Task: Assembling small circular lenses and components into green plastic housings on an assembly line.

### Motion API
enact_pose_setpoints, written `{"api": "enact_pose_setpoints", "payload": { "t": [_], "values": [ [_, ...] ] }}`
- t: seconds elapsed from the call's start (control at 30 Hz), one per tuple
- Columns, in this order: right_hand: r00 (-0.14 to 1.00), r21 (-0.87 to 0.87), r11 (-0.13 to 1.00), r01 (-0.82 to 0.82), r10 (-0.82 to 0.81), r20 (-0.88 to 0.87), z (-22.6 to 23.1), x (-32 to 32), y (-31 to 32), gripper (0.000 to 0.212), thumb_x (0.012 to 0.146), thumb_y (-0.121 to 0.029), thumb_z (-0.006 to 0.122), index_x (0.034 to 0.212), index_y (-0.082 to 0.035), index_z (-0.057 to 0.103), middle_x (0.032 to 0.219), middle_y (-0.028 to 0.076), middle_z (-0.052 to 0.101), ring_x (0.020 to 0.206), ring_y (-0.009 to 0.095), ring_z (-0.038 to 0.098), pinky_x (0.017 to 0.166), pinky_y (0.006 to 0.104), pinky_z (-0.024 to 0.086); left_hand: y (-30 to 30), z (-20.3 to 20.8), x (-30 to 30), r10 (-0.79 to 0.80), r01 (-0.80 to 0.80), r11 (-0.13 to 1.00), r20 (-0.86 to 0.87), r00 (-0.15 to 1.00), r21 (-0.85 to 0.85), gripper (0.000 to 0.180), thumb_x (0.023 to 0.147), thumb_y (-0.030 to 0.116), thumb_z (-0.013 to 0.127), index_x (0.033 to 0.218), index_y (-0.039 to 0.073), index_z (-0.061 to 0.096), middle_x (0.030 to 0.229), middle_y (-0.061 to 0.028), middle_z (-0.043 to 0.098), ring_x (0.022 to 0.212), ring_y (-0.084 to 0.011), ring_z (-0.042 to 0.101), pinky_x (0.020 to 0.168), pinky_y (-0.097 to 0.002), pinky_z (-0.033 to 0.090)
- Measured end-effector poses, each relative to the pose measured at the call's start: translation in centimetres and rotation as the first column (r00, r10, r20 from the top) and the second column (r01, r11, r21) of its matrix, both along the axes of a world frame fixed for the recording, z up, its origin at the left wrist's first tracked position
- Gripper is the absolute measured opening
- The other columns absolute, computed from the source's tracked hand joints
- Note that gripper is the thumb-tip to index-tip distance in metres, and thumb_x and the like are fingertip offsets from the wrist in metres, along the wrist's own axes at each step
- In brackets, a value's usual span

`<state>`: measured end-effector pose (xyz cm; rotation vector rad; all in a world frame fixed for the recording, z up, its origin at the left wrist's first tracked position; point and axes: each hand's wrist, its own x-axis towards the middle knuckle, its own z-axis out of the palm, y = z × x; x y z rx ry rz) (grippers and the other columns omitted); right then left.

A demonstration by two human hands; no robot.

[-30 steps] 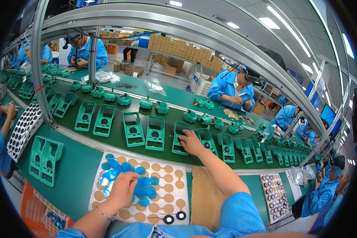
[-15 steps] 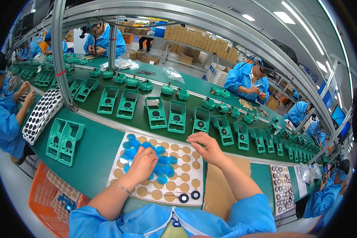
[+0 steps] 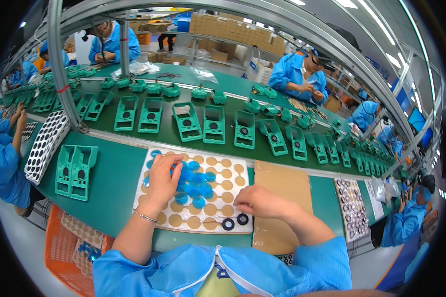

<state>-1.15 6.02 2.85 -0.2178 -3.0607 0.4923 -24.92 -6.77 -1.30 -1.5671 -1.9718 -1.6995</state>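
Observation:
A white backing sheet (image 3: 218,228) with rows of tan round adhesive pads lies before me. Blue film discs (image 3: 195,184) are heaped on its middle. My left hand (image 3: 162,177) is at the left side of this heap with curled fingers; what they pinch, if anything, is hidden. Over the sheet's right edge hovers my right hand (image 3: 258,200), fingers bent down and slightly blurred, so its grip is unclear. Just below it, two black rings with pale centres, the left ring (image 3: 228,224) and the right ring (image 3: 242,219), rest at the sheet's corner.
Green plastic housings (image 3: 214,124) line the belt beyond the sheet. Two more housings (image 3: 76,172) lie to my left beside a sheet of black discs (image 3: 47,146). A cardboard piece (image 3: 285,190) lies right. An orange basket (image 3: 64,265) stands below. Co-workers sit around.
My right hand has come back from beside the belt to the sheet's right edge. My left hand has shifted left across the blue discs. The whole view has shifted a little.

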Motion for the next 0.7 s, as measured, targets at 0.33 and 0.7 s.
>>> {"api": "enact_pose_setpoints", "payload": {
  "t": [0.33,0.7],
  "values": [
    [0.999,0.463,0.886,-0.004,-0.012,0.030,-3.9,0.3,-3.7,0.013,0.073,-0.011,0.053,0.083,-0.005,0.055,0.083,0.008,0.055,0.081,0.024,0.055,0.068,0.0339,0.047,0.6,-1.7,4.0,-0.377,0.393,0.919,-0.327,0.867,-0.016,0.010,0.071,0.005,0.063,0.081,0.005,0.060,0.079,-0.0062,0.054,0.075,-0.0254,0.050,0.065,-0.0339,0.044],
    [0.989,0.325,0.934,0.146,-0.140,-0.042,-5.4,0.5,-2.7,0.013,0.074,-0.007,0.052,0.085,-0.001,0.052,0.082,0.013,0.054,0.079,0.027,0.056,0.066,0.0333,0.049,0.1,-2.0,4.5,-0.513,0.503,0.855,-0.065,0.856,-0.126,0.010,0.078,0.010,0.061,0.085,0.002,0.061,0.082,-0.0090,0.060,0.076,-0.0241,0.057,0.066,-0.0318,0.047]
  ]
}}
